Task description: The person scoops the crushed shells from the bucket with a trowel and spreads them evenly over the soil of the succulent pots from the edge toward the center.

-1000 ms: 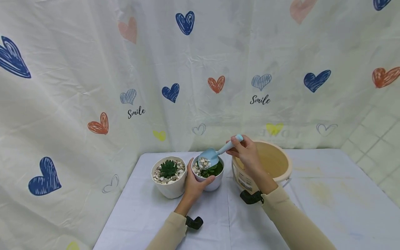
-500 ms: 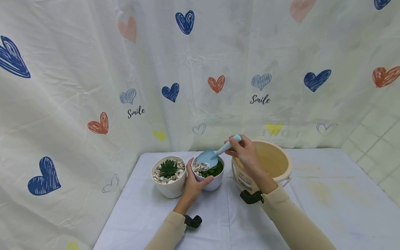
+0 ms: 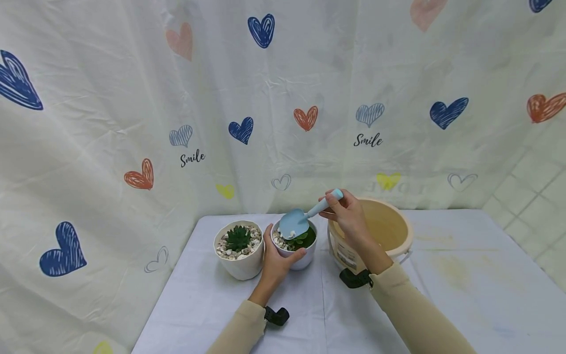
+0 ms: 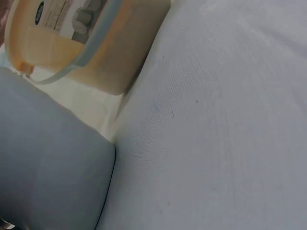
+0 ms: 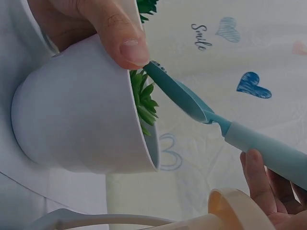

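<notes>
In the head view my right hand (image 3: 351, 219) pinches the handle of a light blue toy-like trowel (image 3: 291, 222). Its blade tilts down over a white plant pot (image 3: 305, 259) that holds a green succulent (image 3: 302, 241) and pale pebbles at its left side. A few pebbles show at the blade's lower edge. My left hand (image 3: 275, 263) grips this pot from the left, thumb across the front near the rim. In the right wrist view the thumb lies at the pot's rim close to the trowel's tip. The left wrist view shows only the pot's side (image 4: 48, 158).
Left of my left hand stands another white pot (image 3: 240, 268) with a dark green succulent among pebbles. A cream bucket (image 3: 409, 236) with a handle stands close beside my right hand. All rest on a white-covered table (image 3: 446, 305), before a heart-printed curtain (image 3: 309, 73).
The trowel's blade has tipped down, and most of the pebbles on it have slid into the pot. The left hand keeps its grip on the pot.
</notes>
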Demonstrator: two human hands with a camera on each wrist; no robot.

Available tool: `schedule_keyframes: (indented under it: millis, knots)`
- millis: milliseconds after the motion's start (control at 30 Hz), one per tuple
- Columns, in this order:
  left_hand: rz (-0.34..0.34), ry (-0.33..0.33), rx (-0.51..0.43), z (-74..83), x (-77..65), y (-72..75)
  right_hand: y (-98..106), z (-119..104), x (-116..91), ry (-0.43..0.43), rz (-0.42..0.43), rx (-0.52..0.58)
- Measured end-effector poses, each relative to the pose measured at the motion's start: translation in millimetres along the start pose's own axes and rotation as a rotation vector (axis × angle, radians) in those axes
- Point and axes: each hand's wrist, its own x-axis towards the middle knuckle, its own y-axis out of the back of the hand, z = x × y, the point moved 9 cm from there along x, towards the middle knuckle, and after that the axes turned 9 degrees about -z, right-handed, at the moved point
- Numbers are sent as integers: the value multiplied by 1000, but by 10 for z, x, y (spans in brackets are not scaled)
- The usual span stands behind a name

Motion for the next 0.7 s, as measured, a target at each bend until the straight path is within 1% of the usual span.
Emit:
schedule_keyframes:
  millis: [167,200,400,433,533,700]
  knots:
    - [6,-8,-6,-31,16,0,2,-9,-2,10,-5,-2]
    - [-1,-8,-18,2,10,3,1,-16,-2,18,-8,-2]
    - [-24,-27,-92,-44,50,6,-29,-66,-8,54,-38,-4]
    - [-21,-33,-93,-86,63,5,-37,-72,-8,57,-48,-8]
    - [-30,-39,-93,-75,56,13,-66,-87,-5,76,-77,-16]
    - [-77,-32,-79,-72,60,21,-125,-115,-11,112,-134,-33]
